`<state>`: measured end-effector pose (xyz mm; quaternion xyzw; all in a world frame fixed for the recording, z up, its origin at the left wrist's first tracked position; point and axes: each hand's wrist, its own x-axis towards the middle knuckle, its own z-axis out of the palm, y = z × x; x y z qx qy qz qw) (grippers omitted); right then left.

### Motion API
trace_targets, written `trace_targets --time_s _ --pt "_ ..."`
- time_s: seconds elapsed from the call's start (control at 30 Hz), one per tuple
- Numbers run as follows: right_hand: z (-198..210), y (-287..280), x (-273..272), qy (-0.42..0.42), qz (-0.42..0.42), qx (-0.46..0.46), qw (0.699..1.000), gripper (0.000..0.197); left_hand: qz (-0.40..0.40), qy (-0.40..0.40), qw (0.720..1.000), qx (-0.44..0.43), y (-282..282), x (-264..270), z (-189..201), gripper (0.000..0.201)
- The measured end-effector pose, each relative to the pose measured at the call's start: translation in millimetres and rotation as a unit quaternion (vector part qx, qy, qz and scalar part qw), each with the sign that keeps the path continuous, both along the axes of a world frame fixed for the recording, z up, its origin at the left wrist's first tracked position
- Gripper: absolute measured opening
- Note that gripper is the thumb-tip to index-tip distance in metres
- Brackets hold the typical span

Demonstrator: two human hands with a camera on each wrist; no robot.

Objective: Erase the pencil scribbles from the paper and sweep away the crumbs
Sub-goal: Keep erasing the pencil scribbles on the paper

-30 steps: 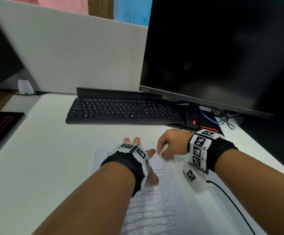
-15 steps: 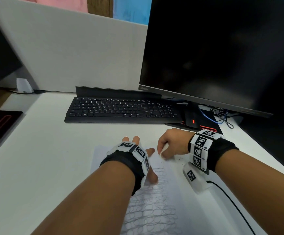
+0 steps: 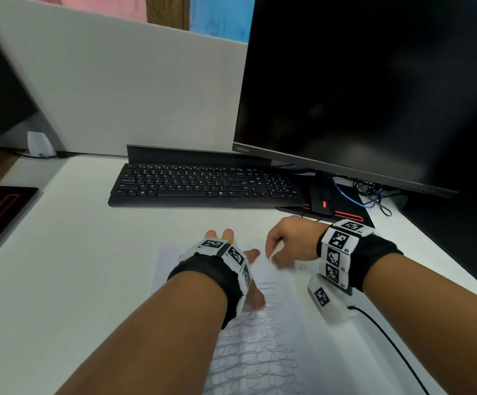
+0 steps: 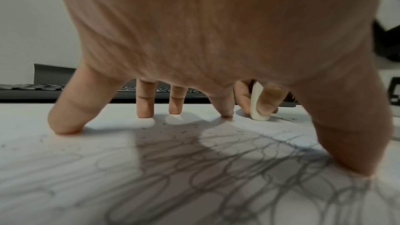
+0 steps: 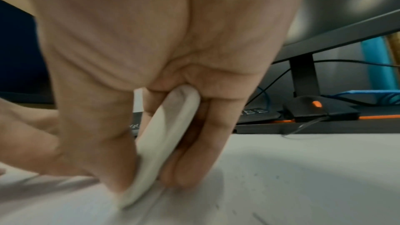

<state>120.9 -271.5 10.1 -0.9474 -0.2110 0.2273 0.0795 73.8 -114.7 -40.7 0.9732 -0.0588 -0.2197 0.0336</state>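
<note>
Paper [image 3: 294, 317] lying flat on the white counter [image 3: 89, 252], in front of the keyboard [image 3: 203, 185], its nearer part covered in looping pencil scribbles [image 4: 216, 186]. Right hand [image 3: 291, 240] pinching a white eraser [image 5: 164, 143] between thumb and fingers [image 5: 199, 143], its tip pressed to the paper's far end amid dark crumbs [image 4: 173, 128]. Left hand [image 3: 231, 252] with fingers [image 4: 145, 98] spread straight, tips pressing the paper beside the eraser.
</note>
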Motion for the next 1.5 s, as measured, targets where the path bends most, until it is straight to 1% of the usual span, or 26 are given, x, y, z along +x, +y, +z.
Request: trace_targets --time_s 0.03,0.13,0.17,0.23,0.27,0.3,0.37,0.4,0.5,0.53,0.63,0.67,0.8,0.93,1.0,1.07,1.13,1.2,1.27,1.33,1.43,1.5 --pt "1 0 0 -0.002 -0.003 0.0 1.0 0.01 0.003 0.001 1.0 0.0 0 0 0 0.102" --pt "3 3 -4 0.072 0.019 -0.02 0.997 0.011 0.006 0.001 1.0 0.004 0 -1 0 0.102" --pt "3 3 -4 0.07 0.017 -0.02 0.997 0.011 0.005 0.0 1.0 0.002 0 -1 0 0.102" --pt "2 3 -1 0.014 0.001 -0.007 1.0 0.009 0.002 0.001 1.0 0.001 0 0 0 0.102" --pt "2 3 0 0.003 -0.005 -0.005 1.0 0.01 0.003 0.005 1.0 0.003 -1 0 0 0.103" --pt "3 4 0 0.019 -0.003 -0.007 1.0 0.01 0.006 0.009 1.0 0.004 -1 0 1 0.103" --pt "4 7 -4 0.079 0.017 -0.021 0.997 0.01 0.01 0.01 1.0 0.007 -2 1 0 0.103" --pt "4 8 -5 0.083 0.021 -0.024 0.996 0.009 0.009 0.011 1.0 0.007 -2 1 0 0.103" --pt "3 8 -3 0.006 0.009 -0.014 1.0 0.009 0.009 0.008 1.0 0.004 -2 2 -1 0.103" --pt "3 9 -3 0.005 0.006 -0.016 1.0 0.009 0.01 0.008 1.0 0.005 -2 2 0 0.103" --pt "4 12 -8 0.064 0.02 -0.024 0.997 0.01 0.014 0.012 1.0 0.015 -3 1 0 0.102" --pt "4 13 -10 0.065 0.02 -0.024 0.997 0.01 0.014 0.011 1.0 0.014 -4 2 -1 0.102" --pt "3 14 -16 0.022 0.019 -0.043 0.999 0.012 0.02 0.013 1.0 0.015 -2 2 -3 0.104" --pt "4 18 -21 -0.003 0.033 -0.077 0.996 0.015 0.008 0.018 1.0 0.023 -1 -4 9 0.104" --pt "6 24 -19 -0.002 0.041 -0.1 0.994 0.017 0.011 0.013 1.0 0.015 12 -8 23 0.104" --pt "8 29 -18 0.006 0.044 -0.112 0.993 0.017 0.038 0.005 0.999 0.004 38 -16 36 0.109" --pt "10 31 -17 0.016 0.047 -0.121 0.991 0.016 0.05 -0.023 0.998 0.011 67 -25 42 0.103" --pt "11 31 -17 0.02 0.051 -0.123 0.991 0.016 0.057 -0.037 0.997 0.04 96 -36 43 0.097" --pt "11 31 -17 0.017 0.059 -0.13 0.99 0.017 0.073 -0.023 0.996 0.04 118 -45 40 0.106" --pt "12 33 -17 0.018 0.066 -0.14 0.988 0.019 0.085 -0.003 0.995 0.048 128 -51 37 0.11" --pt "14 36 -15 0.029 0.07 -0.148 0.986 0.02 0.104 -0.002 0.993 0.047 131 -55 32 0.104" --pt "14 39 -14 0.034 0.071 -0.16 0.984 0.02 0.095 -0.002 0.995 0.041 129 -56 34 0.104"
